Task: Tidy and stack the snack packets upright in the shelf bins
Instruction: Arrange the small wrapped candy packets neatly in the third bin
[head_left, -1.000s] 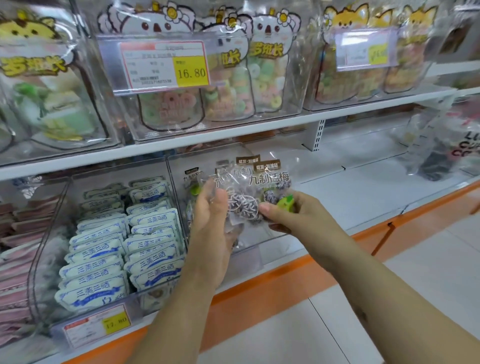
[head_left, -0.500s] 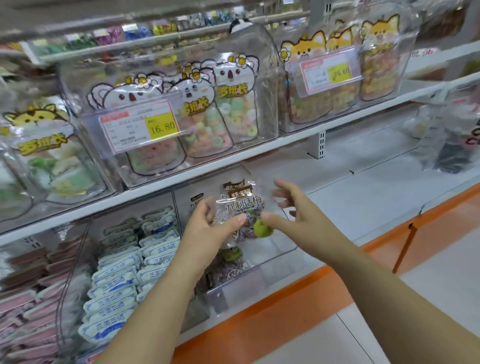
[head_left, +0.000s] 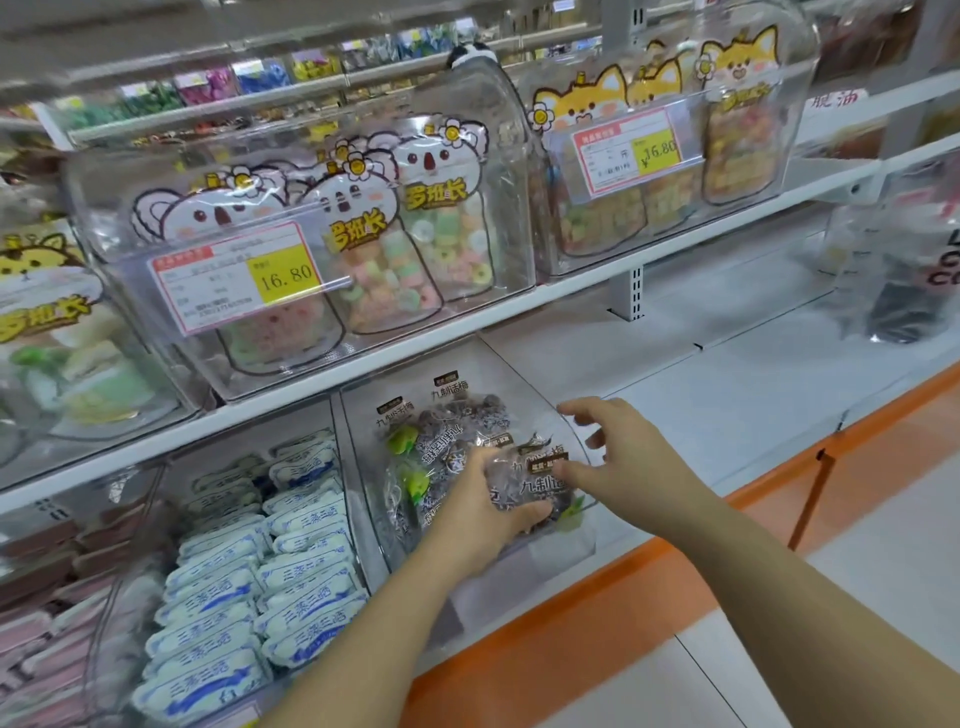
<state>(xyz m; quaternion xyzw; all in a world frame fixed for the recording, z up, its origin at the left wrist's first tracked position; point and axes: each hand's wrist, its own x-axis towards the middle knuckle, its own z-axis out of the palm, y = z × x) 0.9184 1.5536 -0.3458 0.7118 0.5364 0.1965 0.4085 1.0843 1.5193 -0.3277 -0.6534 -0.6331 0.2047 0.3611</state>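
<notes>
The fingers of the left hand (head_left: 485, 512) are curled round a clear plum packet (head_left: 543, 488), with the thumb laid across its lower front and the rest of the fingers hidden behind it. The right hand (head_left: 623, 457) comes in from 3 o'clock of the packet with its fingers (head_left: 587, 408) spread and loose above it. Only its thumb rests on the packet's brown label; it grips nothing. The packet stands roughly upright at the front of a clear bin (head_left: 566, 558) on the lower shelf, just behind the bin's front wall, its printed face turned toward the camera. At 11 o'clock of it, deeper in the same bin, more plum packets (head_left: 447, 415) lie tilted and overlapping, one of them with its lettering turned sideways. In the neighbouring bin at 9 o'clock, blue-and-white packets (head_left: 291, 566) stand in tight rows. On the shelf above, at 12 o'clock, a larger clear bin holds koala-printed sweet packets (head_left: 421, 228) upright behind a price tag (head_left: 249, 278) reading 16.80. At 2 o'clock a similar bin holds fox-printed packets (head_left: 737, 109). The white lower shelf (head_left: 727, 374) runs off toward 3 o'clock above an orange front edge (head_left: 675, 571).
</notes>
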